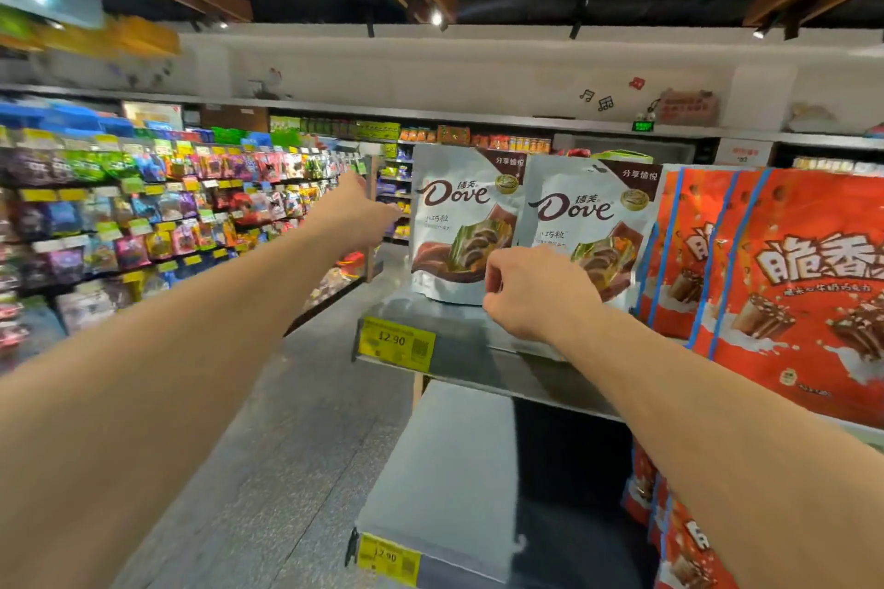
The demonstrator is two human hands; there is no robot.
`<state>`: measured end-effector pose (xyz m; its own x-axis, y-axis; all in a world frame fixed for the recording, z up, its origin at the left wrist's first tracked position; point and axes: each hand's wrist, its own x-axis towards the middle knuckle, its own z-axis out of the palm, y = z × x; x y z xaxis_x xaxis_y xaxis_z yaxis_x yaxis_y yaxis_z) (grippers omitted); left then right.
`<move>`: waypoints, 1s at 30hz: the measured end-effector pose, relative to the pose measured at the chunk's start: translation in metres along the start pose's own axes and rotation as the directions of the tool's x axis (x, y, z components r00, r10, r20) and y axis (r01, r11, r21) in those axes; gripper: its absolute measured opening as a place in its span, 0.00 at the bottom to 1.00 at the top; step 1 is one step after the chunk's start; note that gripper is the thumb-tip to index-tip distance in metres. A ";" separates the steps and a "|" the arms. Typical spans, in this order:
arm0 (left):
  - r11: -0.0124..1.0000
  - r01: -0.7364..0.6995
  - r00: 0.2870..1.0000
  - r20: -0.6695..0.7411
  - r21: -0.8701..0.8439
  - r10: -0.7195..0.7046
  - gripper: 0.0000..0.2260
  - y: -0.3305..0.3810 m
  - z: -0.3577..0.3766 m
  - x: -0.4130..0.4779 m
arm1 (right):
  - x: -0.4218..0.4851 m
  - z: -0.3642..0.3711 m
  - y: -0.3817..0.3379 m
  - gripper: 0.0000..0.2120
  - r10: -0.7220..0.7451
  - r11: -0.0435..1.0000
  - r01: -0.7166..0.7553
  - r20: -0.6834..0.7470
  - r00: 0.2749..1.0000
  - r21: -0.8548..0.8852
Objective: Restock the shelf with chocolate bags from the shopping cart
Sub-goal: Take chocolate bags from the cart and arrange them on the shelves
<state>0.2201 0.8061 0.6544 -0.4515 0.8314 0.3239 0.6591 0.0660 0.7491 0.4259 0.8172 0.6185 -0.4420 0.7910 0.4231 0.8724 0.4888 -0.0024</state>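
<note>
Silver foil is sitting right against the curled fingers of the right hand (531,297), which is hanging over the front part of a flat grey metal shelf (473,352). Those fingers are folding in tight at the lower left corner of a glossy silver stand-up pouch printed Dove, the right Dove bag (591,215). The back of the hand is hiding whether they are actually pinching it.

Just beside it, a second matching silver pouch, the left Dove bag (459,215), is standing upright, the two bags touching or nearly touching along their sides. The left hand (354,218) is reaching out at the left bag's outer edge, fingers pointing away from the camera. Whether they are gripping the bag, or only nearing it, cannot be told.

A strip of bare shelf is showing in front of both bags, running to the shelf's front lip, where a yellow paper price label (397,342) is hanging. To the right, a row of large orange-red snack bags (789,263) is crowding up against the right Dove bag, leaving no gap there. To the left, the shelf is ending just past the left bag, and the grey speckled aisle floor (287,445) is opening wide beyond it. Below, a lower grey shelf (449,459) is jutting forward. Across the aisle, racks of colourful sweet packets (143,206) are lining the far side.
</note>
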 end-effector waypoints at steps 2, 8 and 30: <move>0.994 0.006 1.000 -0.007 0.106 -0.005 0.28 -0.010 -0.016 -0.030 | -0.007 -0.004 -0.019 0.07 -0.054 0.999 0.054 0.010 0.998 0.009; 0.940 0.117 0.993 -0.023 0.322 -0.116 0.28 -0.059 -0.057 -0.130 | -0.050 0.000 -0.101 0.05 -0.282 0.957 0.275 0.075 0.956 0.091; 0.337 0.819 0.433 -0.114 0.464 -0.894 0.25 -0.540 -0.176 -0.629 | -0.452 0.306 -0.528 0.11 -0.839 0.477 0.676 0.521 0.159 0.562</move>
<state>0.0418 0.1507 0.1477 -0.8533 0.2377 -0.4640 0.1313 0.9593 0.2500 0.1012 0.3147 0.1514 -0.9106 -0.0929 -0.4027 -0.0003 0.9746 -0.2242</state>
